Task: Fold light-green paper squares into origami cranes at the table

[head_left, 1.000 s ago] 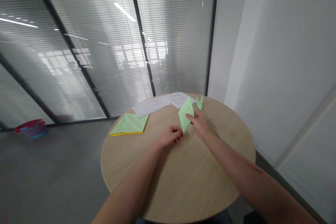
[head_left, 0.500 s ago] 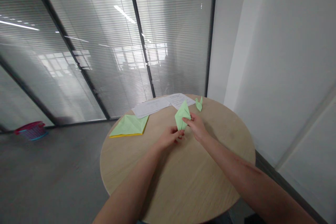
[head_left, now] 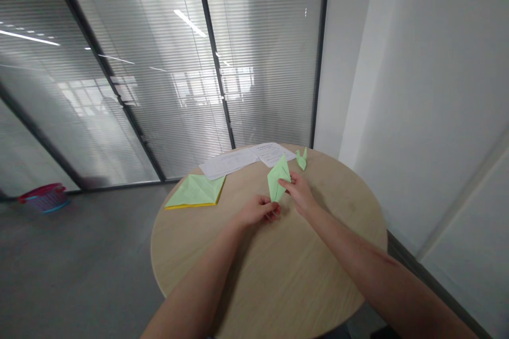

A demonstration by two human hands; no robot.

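A piece of light green folded paper (head_left: pixel 277 177), diamond-shaped with a pointed top, is held up over the table, tilted a little to the right. My right hand (head_left: pixel 298 190) pinches its right edge, thumb on the near face. At the paper's lower tip my left hand (head_left: pixel 260 210) is closed, thumb and fingers pinching the point. Part of the fingers of both hands is hidden. Just beyond my right hand stands a small green origami crane (head_left: pixel 301 159) on the table.
The round wooden table (head_left: pixel 294 275) also carries green sheets (head_left: pixel 199 190) over a yellow one at the left and printed papers (head_left: pixel 233 161) at the back. A red and blue basket (head_left: pixel 45 199) sits on the floor at left. A white wall (head_left: pixel 433 90) rises at right.
The folded paper has tipped slightly to the right, its top point shifting right. Both hands keep their grip on it, with the left a touch lower.
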